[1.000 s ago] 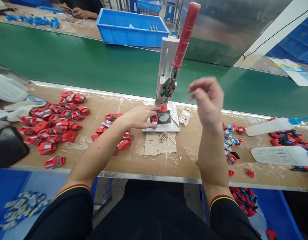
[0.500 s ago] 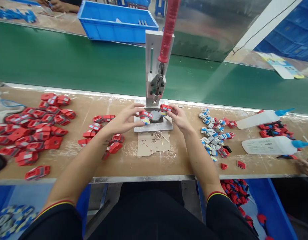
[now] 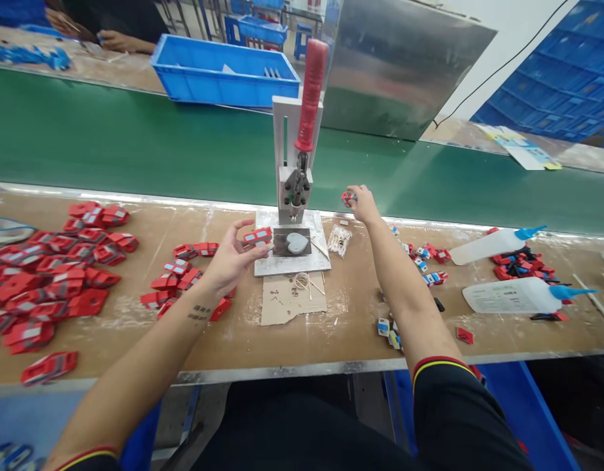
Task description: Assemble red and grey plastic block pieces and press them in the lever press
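Note:
My left hand (image 3: 229, 256) grips a red toy car body (image 3: 258, 236) with pale windows between thumb and fingers, at the left side of a hand press. My right hand (image 3: 364, 204) is raised right of the press near the green belt, its fingers closed on a small red toy part (image 3: 348, 197), partly hidden by the fingers. The press (image 3: 298, 186) has a red lever handle (image 3: 311, 98) standing up. A grey heart-shaped pad (image 3: 298, 243) lies on its metal base (image 3: 277, 266). A bag of cotton swabs (image 3: 339, 240) lies between the base and my right forearm.
Red car bodies (image 3: 56, 275) are heaped at left, with a smaller group (image 3: 177, 281) nearer. White-blue parts (image 3: 384, 327) lie by my right forearm. Two glue bottles (image 3: 508, 296) lie at right. Behind runs a green belt (image 3: 208, 157), with a blue crate (image 3: 228, 82) beyond. Another person's hand (image 3: 118, 41) shows at far left.
My right hand has moved right and forward from the press with the small red part. My left hand has drawn slightly left with the car body. The view has tilted up.

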Motion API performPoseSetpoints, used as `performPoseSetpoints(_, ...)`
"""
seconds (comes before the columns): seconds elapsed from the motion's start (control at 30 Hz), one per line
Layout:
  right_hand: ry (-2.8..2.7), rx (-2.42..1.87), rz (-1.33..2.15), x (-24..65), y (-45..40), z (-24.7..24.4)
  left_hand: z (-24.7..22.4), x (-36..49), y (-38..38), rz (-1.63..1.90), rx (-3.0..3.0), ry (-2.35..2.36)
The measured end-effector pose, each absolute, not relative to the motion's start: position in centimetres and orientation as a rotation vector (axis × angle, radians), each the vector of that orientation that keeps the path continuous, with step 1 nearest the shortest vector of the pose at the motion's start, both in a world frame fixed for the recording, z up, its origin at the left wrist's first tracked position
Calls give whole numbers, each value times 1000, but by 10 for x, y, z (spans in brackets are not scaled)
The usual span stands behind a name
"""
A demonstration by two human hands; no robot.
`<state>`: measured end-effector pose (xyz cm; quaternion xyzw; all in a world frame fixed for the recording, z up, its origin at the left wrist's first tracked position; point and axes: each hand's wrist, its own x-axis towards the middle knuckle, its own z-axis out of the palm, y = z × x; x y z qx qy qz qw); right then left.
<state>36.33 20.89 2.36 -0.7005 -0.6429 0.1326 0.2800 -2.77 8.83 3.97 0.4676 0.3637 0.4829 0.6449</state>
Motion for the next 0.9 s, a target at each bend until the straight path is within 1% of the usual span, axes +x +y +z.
performPoseSetpoints(0.2,-1869,-1871,335,354,210,18,32,-8,119,1086,1350,910)
performPoseSetpoints(0.33,-1774,-1836,196,368,206,35,32,6,130,987,1520,987)
performPoseSetpoints(0.4,-1659,-1667,88,370,205,58,32,14,133,961,1624,1022)
performPoseSetpoints(0.5,-1578,-1235,-35,347,199,109,31,24,135,938,1710,1052)
performPoseSetpoints(0.6,-1684,-986,12,294,186,161,28,31,138,925,1736,1045)
performPoseSetpoints(0.7,-1817,-880,137,238,172,189,22,34,139,938,1777,1049)
performPoseSetpoints(0.8,-1880,-848,205,209,152,189,17,34,140,943,1810,1061)
performPoseSetpoints(0.9,-1900,-787,161,205,119,175,13,34,140,947,1819,1056)
